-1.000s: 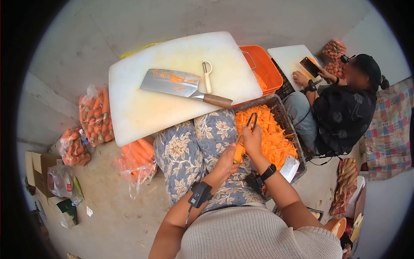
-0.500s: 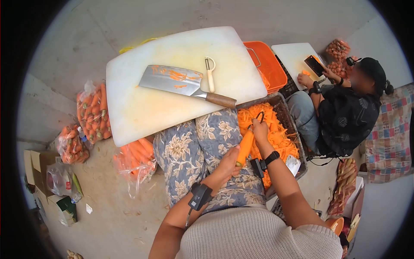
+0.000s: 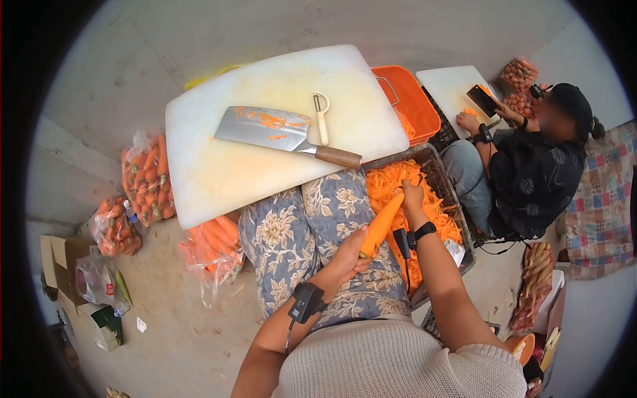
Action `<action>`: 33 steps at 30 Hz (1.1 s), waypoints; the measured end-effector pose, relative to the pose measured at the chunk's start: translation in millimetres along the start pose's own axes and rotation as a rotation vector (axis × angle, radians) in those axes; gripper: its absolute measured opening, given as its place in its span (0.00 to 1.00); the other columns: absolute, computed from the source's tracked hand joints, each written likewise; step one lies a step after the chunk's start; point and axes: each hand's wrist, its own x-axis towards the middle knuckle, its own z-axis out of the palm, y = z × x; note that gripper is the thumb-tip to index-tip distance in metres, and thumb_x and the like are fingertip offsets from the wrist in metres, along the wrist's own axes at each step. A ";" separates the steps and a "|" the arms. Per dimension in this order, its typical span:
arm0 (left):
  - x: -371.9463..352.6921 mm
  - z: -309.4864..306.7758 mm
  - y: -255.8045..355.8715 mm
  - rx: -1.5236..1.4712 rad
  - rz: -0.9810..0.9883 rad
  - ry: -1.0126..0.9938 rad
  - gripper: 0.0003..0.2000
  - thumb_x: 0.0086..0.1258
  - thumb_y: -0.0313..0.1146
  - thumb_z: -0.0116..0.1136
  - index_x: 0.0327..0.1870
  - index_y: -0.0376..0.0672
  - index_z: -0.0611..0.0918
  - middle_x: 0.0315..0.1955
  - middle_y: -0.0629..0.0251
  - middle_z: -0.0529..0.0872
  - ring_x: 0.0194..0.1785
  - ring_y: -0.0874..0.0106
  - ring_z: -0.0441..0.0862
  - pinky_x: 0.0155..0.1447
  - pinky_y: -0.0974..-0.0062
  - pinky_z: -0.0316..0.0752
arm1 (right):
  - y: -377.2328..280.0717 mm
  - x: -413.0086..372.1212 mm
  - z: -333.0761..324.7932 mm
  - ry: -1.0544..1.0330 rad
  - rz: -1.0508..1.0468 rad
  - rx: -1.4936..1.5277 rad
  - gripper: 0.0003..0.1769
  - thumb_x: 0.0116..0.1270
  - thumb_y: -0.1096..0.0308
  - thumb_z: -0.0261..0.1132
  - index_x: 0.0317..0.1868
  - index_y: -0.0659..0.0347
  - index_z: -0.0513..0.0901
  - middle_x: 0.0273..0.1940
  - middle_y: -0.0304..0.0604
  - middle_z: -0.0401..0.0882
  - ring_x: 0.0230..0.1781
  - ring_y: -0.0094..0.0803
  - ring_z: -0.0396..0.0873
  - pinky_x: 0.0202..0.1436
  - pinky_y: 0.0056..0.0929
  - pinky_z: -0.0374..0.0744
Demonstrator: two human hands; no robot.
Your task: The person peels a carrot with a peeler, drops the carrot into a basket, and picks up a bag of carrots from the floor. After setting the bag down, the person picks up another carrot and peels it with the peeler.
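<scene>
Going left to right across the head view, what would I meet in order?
Cardboard box, bag of carrots by the wall, bag of carrots beside the knee, left hand, held carrot, right hand, co-worker's phone, checked cushion.

We see one long carrot [image 3: 383,224], bright orange and smooth-looking along its visible side. It lies aslant, thick end near and to the left, tapering to a narrow tip far and to the right. At the thick end we can make out a small greenish-brown crown, gripped in the left hand [image 3: 352,257]. The tip stands against the orange peelings behind it, just beside the right hand [image 3: 413,196]. In that hand we find a dark peeler [image 3: 419,178], mostly hidden by the fingers, its exact angle unclear to us.
</scene>
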 end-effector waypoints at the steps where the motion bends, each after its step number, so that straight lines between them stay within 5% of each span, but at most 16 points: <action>1: -0.4 -2.7 0.4 -0.012 0.007 -0.048 0.20 0.74 0.52 0.35 0.41 0.42 0.70 0.23 0.67 0.75 0.13 0.85 0.59 0.16 0.87 0.55 | 1.8 3.4 -0.1 0.073 -0.015 0.001 0.16 0.59 0.63 0.59 0.20 0.62 0.65 0.15 0.38 0.60 0.12 0.29 0.57 0.19 0.38 0.61; 5: 3.1 -5.4 -0.5 -0.138 -0.023 -0.018 0.21 0.74 0.52 0.34 0.45 0.41 0.71 0.26 0.66 0.76 0.17 0.82 0.66 0.20 0.85 0.62 | -11.4 -17.8 -13.8 0.051 0.060 0.024 0.15 0.60 0.65 0.58 0.21 0.62 0.65 0.14 0.38 0.59 0.12 0.29 0.58 0.18 0.36 0.62; 9: 6.3 -2.2 -0.6 -0.213 -0.018 -0.015 0.22 0.74 0.51 0.34 0.51 0.40 0.71 0.29 0.64 0.77 0.23 0.77 0.70 0.25 0.82 0.66 | -56.2 -86.8 -3.6 0.034 -0.062 0.156 0.11 0.61 0.65 0.59 0.33 0.63 0.67 0.23 0.40 0.65 0.19 0.29 0.66 0.21 0.28 0.68; 12: 5.7 -9.4 -2.2 -0.238 -0.029 -0.046 0.22 0.74 0.50 0.34 0.50 0.41 0.71 0.29 0.64 0.76 0.23 0.77 0.70 0.25 0.82 0.66 | -69.3 -132.1 0.3 -0.093 -0.081 0.191 0.15 0.60 0.65 0.61 0.39 0.65 0.66 0.34 0.45 0.66 0.31 0.33 0.70 0.33 0.31 0.72; 14: 6.7 -10.2 -2.3 -0.264 -0.036 -0.107 0.21 0.74 0.50 0.34 0.48 0.42 0.72 0.27 0.65 0.76 0.23 0.77 0.70 0.24 0.82 0.65 | -55.4 -146.9 2.9 -0.149 -0.376 -0.001 0.18 0.60 0.66 0.61 0.43 0.69 0.66 0.43 0.52 0.65 0.46 0.40 0.68 0.51 0.37 0.69; 17: 4.8 -4.4 -2.6 -0.258 -0.041 -0.044 0.19 0.74 0.50 0.34 0.41 0.44 0.73 0.23 0.67 0.75 0.18 0.79 0.68 0.21 0.83 0.62 | -76.3 -192.0 6.8 -0.103 -0.623 -0.152 0.20 0.60 0.66 0.61 0.46 0.72 0.65 0.49 0.56 0.62 0.54 0.46 0.61 0.60 0.39 0.59; 19: 3.8 5.0 -4.4 -0.135 0.012 0.128 0.20 0.73 0.52 0.35 0.34 0.46 0.72 0.19 0.69 0.73 0.13 0.81 0.63 0.16 0.84 0.57 | -70.0 -191.7 11.8 -0.092 -0.677 -0.175 0.20 0.61 0.66 0.60 0.47 0.72 0.65 0.49 0.57 0.61 0.55 0.48 0.59 0.60 0.38 0.59; 33: 4.5 2.8 -4.2 -0.062 0.047 0.098 0.21 0.73 0.53 0.35 0.36 0.43 0.71 0.20 0.67 0.73 0.10 0.85 0.54 0.12 0.88 0.49 | -59.4 -146.0 24.4 -0.039 -0.532 -0.185 0.18 0.60 0.64 0.61 0.41 0.72 0.69 0.43 0.56 0.66 0.52 0.47 0.61 0.57 0.37 0.61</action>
